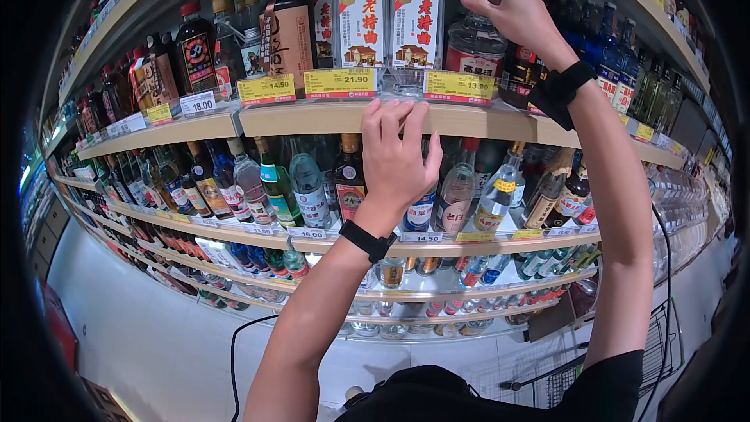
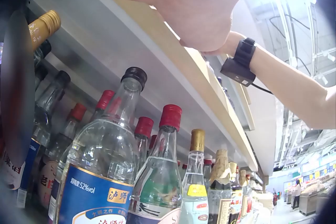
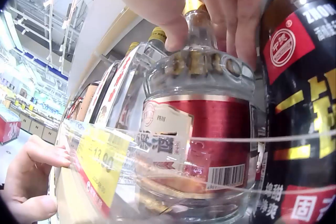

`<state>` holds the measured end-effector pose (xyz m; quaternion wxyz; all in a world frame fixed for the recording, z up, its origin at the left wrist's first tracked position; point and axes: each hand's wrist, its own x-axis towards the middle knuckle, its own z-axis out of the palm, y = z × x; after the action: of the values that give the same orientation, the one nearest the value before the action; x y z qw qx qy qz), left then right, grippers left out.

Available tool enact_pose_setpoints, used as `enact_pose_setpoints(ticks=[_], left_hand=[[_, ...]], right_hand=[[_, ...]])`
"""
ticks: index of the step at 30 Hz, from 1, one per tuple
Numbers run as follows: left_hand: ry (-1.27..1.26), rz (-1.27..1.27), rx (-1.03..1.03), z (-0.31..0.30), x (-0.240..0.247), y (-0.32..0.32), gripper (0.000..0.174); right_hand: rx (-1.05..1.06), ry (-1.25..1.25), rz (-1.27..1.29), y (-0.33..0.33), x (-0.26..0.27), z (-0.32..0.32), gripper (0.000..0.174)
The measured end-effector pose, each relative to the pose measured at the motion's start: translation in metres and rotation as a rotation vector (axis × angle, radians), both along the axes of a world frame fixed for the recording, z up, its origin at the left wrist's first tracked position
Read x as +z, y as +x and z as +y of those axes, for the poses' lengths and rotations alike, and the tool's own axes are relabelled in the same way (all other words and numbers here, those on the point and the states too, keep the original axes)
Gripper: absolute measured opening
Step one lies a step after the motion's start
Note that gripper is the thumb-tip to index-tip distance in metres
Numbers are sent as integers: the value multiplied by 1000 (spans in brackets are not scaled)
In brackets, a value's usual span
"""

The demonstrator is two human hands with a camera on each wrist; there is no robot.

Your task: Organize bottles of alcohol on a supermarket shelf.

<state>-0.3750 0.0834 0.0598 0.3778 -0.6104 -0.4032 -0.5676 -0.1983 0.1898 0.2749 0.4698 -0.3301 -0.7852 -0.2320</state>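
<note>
Head view: R hand has thumb & fingers curled round neck of red-label btl on shelf behind clear lip, L hand rests loosely on shelf's edge, so prob grasp step, next move calling for steady lift.

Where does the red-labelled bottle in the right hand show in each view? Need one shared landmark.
Head: red-labelled bottle, upper right of centre, gripped near its top by the right hand.
Left wrist: not visible.
Right wrist: red-labelled bottle, right of centre.
Landmark: left hand; head centre, left-wrist top, right-wrist lower left.
</note>
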Motion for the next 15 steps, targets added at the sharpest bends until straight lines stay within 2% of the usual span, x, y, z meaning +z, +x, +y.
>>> enact_pose_setpoints(ticks=[3,15], left_hand=[[-5,-4,-2,0,0,1,48],[-11,2,13,-2,1,1,46]], right_hand=[[-84,-42,-14,-3,3,-5,57],[-160,-113,-98,-11,6,-12,54]])
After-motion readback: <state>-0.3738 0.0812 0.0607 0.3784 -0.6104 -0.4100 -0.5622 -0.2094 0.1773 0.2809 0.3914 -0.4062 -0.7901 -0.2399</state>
